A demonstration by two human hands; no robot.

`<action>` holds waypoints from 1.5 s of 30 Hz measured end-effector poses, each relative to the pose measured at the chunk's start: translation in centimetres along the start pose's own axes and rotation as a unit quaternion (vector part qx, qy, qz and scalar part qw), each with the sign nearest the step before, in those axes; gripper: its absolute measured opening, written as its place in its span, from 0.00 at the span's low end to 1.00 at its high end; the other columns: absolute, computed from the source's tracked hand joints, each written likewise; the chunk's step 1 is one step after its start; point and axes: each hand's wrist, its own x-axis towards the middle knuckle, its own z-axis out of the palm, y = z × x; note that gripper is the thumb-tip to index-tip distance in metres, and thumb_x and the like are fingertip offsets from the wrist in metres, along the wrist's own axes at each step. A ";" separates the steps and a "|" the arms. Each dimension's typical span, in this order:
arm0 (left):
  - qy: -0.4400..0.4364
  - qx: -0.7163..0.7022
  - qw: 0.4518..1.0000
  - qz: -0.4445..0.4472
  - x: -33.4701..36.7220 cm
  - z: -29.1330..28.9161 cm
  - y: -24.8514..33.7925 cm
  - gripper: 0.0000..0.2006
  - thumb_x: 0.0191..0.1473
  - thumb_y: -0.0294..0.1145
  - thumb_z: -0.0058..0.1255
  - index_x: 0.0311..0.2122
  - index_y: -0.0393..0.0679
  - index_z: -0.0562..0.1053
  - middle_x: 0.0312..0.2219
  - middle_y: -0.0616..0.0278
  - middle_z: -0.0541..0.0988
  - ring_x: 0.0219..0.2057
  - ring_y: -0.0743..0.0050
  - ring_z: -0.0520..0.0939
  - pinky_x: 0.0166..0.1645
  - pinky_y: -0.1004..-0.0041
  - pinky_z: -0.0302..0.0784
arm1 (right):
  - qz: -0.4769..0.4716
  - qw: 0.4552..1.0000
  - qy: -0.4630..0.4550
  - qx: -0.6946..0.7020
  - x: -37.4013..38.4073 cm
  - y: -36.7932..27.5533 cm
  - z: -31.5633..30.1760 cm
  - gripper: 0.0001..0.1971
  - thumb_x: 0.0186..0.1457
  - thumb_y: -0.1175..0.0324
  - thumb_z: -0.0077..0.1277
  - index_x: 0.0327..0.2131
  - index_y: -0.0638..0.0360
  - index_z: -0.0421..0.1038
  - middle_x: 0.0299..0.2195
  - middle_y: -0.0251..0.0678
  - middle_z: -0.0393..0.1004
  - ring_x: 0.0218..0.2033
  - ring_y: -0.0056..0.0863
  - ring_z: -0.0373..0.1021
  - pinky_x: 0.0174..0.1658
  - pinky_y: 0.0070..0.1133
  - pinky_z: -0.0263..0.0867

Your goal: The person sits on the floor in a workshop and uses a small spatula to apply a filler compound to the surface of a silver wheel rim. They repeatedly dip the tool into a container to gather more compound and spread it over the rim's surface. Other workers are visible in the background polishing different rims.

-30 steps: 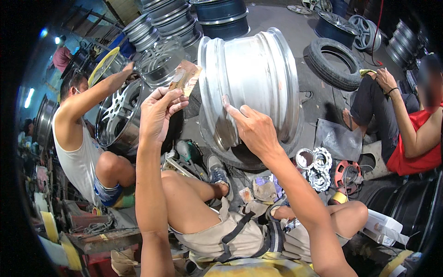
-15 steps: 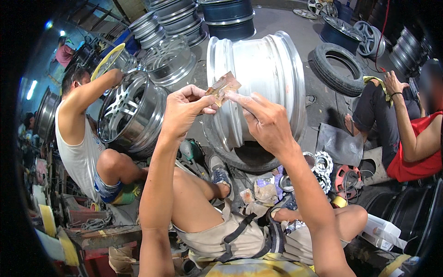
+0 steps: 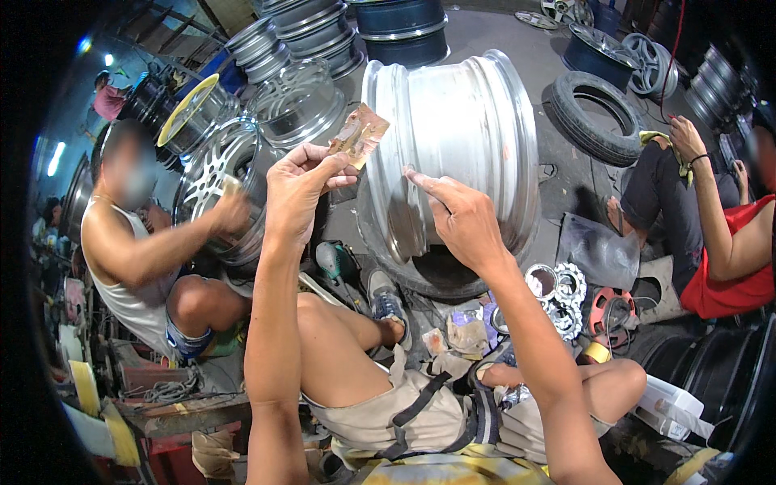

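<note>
My left hand (image 3: 301, 187) pinches a small, flat brown piece of card or sheet (image 3: 364, 133), smeared with pale and dark paste, just left of the rim. A wide silver wheel rim (image 3: 457, 121) stands on its side before me, resting on a black tyre (image 3: 440, 283). My right hand (image 3: 467, 218) holds nothing that I can see. Its index finger stretches out with the tip at the rim's left stepped edge, seemingly touching the metal, while the other fingers curl back. Whitish residue marks the fingertips.
At left, a person in a white vest works at a spoked wheel (image 3: 212, 174). A person in red sits at right near a loose tyre (image 3: 596, 117). Rim stacks (image 3: 311, 36) stand behind. A green power tool (image 3: 335, 259) and chrome rings (image 3: 570, 283) lie near my legs.
My hands have moved apart. The left has carried the smeared piece left and up, while the right finger has left it and moved down to the rim. The person at left has lowered an arm.
</note>
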 end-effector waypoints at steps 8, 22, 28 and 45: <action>-0.009 0.001 1.000 0.000 -0.3 0.3 0.6 0.05 0.56 0.23 0.59 0.34 0.34 0.74 0.29 0.56 0.81 0.29 0.74 0.84 0.39 0.78 0.84 | -0.040 0.988 -0.032 -0.148 -0.7 0.4 0.5 0.21 0.57 0.75 0.49 0.55 0.49 0.72 0.27 0.39 0.70 0.25 0.41 0.72 0.30 0.33 0.70; -0.007 0.016 1.000 -0.007 -0.2 -0.1 0.5 0.05 0.56 0.24 0.59 0.35 0.35 0.75 0.29 0.57 0.81 0.29 0.75 0.83 0.40 0.77 0.83 | 0.074 0.991 0.087 0.063 0.1 0.9 0.1 0.17 0.59 0.76 0.46 0.50 0.56 0.76 0.29 0.44 0.77 0.25 0.34 0.74 0.30 0.27 0.69; 0.011 0.008 1.000 -0.010 0.0 -1.4 0.3 0.03 0.58 0.25 0.57 0.34 0.38 0.75 0.30 0.60 0.81 0.31 0.76 0.83 0.40 0.77 0.83 | 0.267 0.939 0.050 0.210 -4.6 -0.6 -1.1 0.16 0.62 0.74 0.44 0.50 0.59 0.77 0.19 0.29 0.67 0.19 0.14 0.61 0.26 0.18 0.62; -0.368 0.389 0.837 -0.115 -3.2 0.4 -4.9 0.09 0.44 0.29 0.70 0.30 0.39 0.81 0.43 0.57 0.76 0.45 0.70 0.76 0.53 0.69 0.71 | 0.225 0.953 0.193 -0.064 -15.0 9.2 -0.9 0.28 0.69 0.54 0.39 0.59 0.70 0.64 0.42 0.55 0.72 0.44 0.50 0.70 0.50 0.36 0.63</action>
